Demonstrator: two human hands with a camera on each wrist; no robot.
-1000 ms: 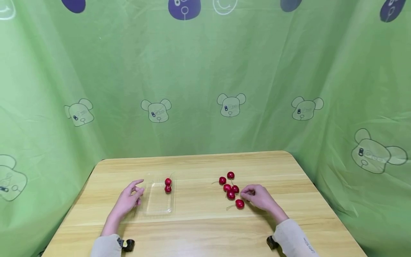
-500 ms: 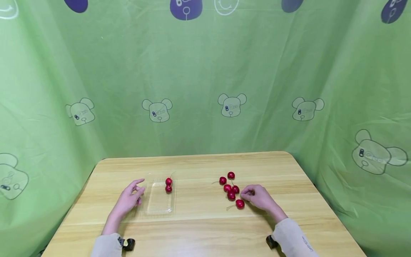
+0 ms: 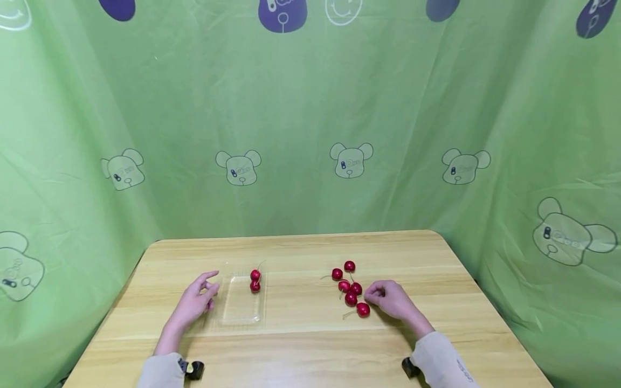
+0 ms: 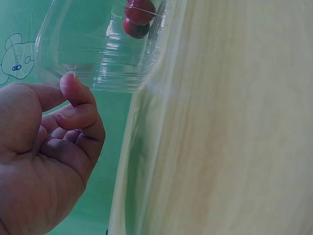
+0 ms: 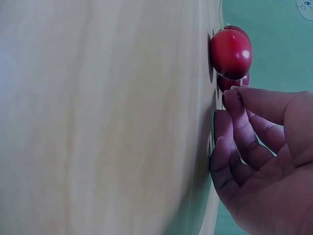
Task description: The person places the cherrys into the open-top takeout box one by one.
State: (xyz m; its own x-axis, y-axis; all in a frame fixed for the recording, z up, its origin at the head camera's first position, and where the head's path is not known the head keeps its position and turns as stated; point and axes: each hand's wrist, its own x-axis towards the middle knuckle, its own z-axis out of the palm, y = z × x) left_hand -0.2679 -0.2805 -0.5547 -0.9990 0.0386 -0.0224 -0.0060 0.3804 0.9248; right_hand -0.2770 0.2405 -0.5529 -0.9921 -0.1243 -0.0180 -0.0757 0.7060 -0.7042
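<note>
My right hand [image 3: 392, 298] is beside a loose group of cherries, thumb and forefinger pinched together. In the right wrist view a tiny dark stem end shows between those fingertips [image 5: 237, 93]. A thin stem runs toward them from a dark red cherry [image 3: 351, 299]. Another cherry [image 3: 363, 310] with its stem lies just below it. At the left, my left hand [image 3: 194, 298] hovers with loosely bent fingers by the near-left side of a clear plastic tray [image 3: 224, 312]. Its fingertips are right at the tray's rim in the left wrist view. Two cherries [image 3: 255, 281] lie inside the tray.
More cherries lie in the right-hand group, with one [image 3: 350, 266] at its far side and another [image 3: 337, 274] at its left. The wooden table [image 3: 305, 355] has rounded far corners. Green printed curtain [image 3: 291, 108] surrounds it on three sides.
The cherries in the middle of the right-hand group have shifted slightly and turned, opening small gaps between them. Both hands have stayed nearly in place.
</note>
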